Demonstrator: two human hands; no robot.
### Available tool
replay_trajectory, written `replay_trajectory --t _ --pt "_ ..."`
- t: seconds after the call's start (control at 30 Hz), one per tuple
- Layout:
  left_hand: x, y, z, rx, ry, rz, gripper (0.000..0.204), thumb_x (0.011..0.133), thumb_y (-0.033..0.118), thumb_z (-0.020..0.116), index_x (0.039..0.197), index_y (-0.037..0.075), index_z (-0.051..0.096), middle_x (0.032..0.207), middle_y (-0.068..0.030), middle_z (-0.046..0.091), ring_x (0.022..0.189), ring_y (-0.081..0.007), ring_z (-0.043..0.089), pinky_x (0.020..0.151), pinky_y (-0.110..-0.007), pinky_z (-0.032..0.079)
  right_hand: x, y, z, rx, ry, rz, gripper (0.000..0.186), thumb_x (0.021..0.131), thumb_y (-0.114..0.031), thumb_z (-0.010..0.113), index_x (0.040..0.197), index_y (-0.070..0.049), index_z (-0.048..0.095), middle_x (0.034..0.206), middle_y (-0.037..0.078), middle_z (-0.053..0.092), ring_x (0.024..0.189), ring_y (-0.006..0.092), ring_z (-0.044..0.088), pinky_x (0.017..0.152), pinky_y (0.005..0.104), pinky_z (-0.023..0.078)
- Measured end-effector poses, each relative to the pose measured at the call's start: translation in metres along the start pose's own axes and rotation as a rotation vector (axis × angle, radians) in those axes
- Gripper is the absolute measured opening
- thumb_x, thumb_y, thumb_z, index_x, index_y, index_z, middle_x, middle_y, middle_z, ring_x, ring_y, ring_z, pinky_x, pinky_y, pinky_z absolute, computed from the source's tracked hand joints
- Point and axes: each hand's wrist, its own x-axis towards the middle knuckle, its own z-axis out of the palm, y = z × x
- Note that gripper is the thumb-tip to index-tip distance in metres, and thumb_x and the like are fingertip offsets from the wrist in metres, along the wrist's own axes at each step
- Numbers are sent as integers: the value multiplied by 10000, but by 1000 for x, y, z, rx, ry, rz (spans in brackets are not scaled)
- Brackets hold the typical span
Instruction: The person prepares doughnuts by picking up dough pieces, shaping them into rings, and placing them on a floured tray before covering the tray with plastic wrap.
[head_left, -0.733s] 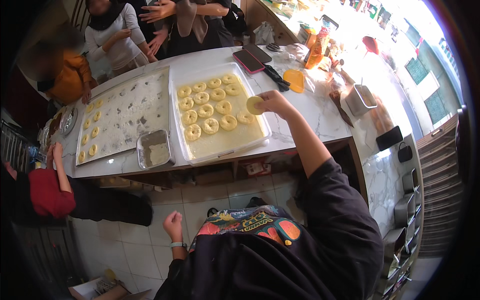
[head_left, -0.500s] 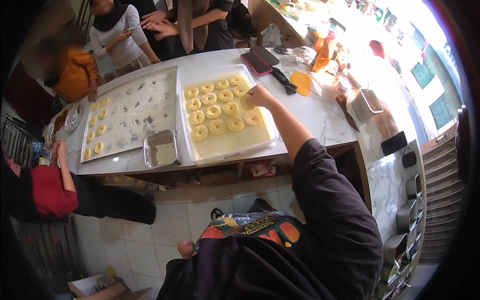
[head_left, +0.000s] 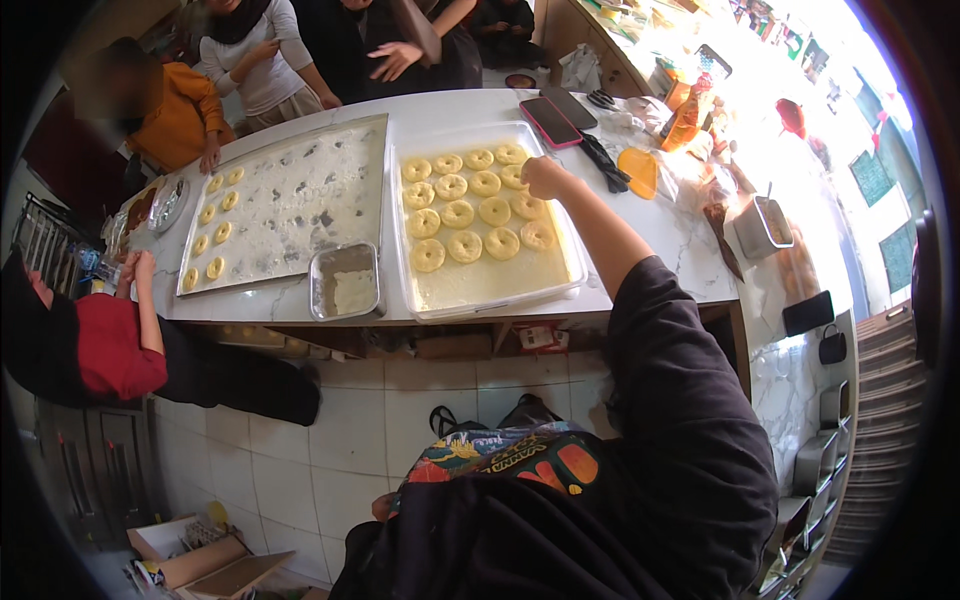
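My right hand (head_left: 545, 179) reaches over the right side of a white plastic tub (head_left: 460, 303). Its fingers are curled together, close beside a pale yellow dough ring (head_left: 511, 179); whether anything is pinched in them is hidden. Just below the fingers another dough ring (head_left: 527, 206) lies flat. Several more such rings stand in rows on the tub's dusted floor. Only a sliver of my left hand (head_left: 381, 508) shows low by my shirt, its fingers hidden.
A floured board (head_left: 300, 200) with several dough rings along its left side lies left of the tub. Between them stands a metal pan (head_left: 345, 308). Phones (head_left: 550, 121), black gloves (head_left: 604, 162) and a yellow scraper (head_left: 638, 174) lie to the right. People stand around the table.
The dough ring that my right hand pinched now lies flat in its row. The hand has shifted slightly farther from me, to the neighbouring ring. My view has swung a little.
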Motion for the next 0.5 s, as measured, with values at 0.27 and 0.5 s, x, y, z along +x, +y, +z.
replay_trajectory --t 0.27,0.5 --pt "11 32 -6 -6 14 -39 301 677 323 678 875 97 696 744 -70 672 730 -178 654 702 -282 505 -32 2 9 -156 46 -132 157 680 -107 659 819 -34 650 974 105 621 971 279 575 796 378 469" --pt "13 39 -17 24 0 -37 283 691 295 650 865 76 692 737 -86 669 724 -192 656 691 -293 511 -39 6 14 -267 153 -204 122 679 -76 610 791 -70 657 909 97 612 943 250 570 826 357 445"
